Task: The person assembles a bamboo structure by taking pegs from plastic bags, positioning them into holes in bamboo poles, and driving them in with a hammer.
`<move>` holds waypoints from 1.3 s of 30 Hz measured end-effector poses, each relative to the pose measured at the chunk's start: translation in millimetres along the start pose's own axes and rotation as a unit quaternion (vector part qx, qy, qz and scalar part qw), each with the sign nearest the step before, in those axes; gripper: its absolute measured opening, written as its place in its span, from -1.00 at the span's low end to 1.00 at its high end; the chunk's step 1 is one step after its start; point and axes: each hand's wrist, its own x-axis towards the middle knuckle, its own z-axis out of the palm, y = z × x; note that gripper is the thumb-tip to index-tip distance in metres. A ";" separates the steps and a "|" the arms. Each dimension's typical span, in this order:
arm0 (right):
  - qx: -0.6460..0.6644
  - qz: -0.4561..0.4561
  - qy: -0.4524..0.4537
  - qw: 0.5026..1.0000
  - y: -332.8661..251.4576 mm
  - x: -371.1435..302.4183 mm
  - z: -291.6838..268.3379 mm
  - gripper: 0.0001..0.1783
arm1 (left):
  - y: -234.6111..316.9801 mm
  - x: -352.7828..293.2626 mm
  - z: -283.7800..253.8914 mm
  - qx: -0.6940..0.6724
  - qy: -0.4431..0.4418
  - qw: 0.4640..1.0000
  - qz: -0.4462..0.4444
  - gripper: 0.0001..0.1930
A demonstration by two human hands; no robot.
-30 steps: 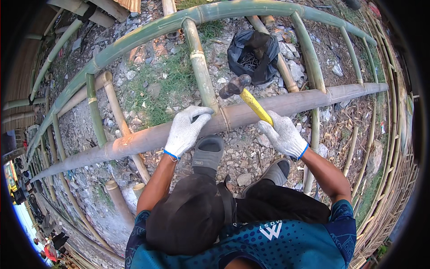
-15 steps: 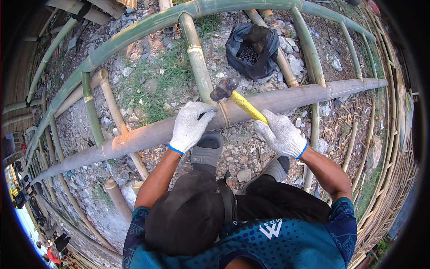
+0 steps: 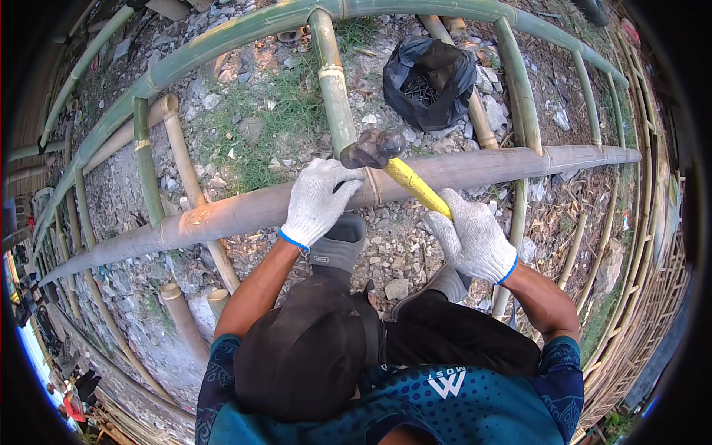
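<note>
My right hand [image 3: 475,236], in a white knit glove, grips a hammer by its yellow handle [image 3: 417,185]. Above the thick grey-brown bamboo pole [image 3: 460,169], beside the joint with a green bamboo crosspiece [image 3: 331,81], hovers the dark hammer head [image 3: 373,148]. My left hand [image 3: 319,199], also gloved, rests on the pole just left of that joint. Its thumb and forefinger are pinched together close to the hammer head; whatever they hold, if anything, is too small or hidden to make out.
A black plastic bag [image 3: 430,85] with nails inside lies open beyond the pole. A curved green bamboo pole [image 3: 245,41] arches across the far side, joined by several crosspieces. Cut bamboo stubs [image 3: 178,308] stand at the near left. Stony, grassy ground [image 3: 397,263] lies beneath.
The view has shifted slightly. The hammer head has moved a little left relative to the crosspiece joint, and my right hand slightly down. My left hand keeps its pinch at the joint.
</note>
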 end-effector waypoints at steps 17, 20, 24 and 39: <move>-0.048 -0.015 -0.006 0.999 17.1 -3.0 13.0 -0.70 | -1.3 -3.9 6.4 0.032 0.005 0.999 0.033 -0.83; -0.007 -0.012 0.028 1.000 14.0 -5.4 17.4 -0.69 | -3.1 -6.9 9.7 0.029 0.011 0.999 0.036 -0.83; -0.061 -0.019 -0.015 0.998 25.0 3.2 17.7 -0.71 | -8.1 -3.1 10.3 0.001 -0.001 0.999 0.049 -0.77; 0.131 -0.083 0.091 0.984 7.6 -13.2 16.0 -0.73 | -23.9 -4.9 -32.6 -0.081 0.187 0.976 -0.075 -0.64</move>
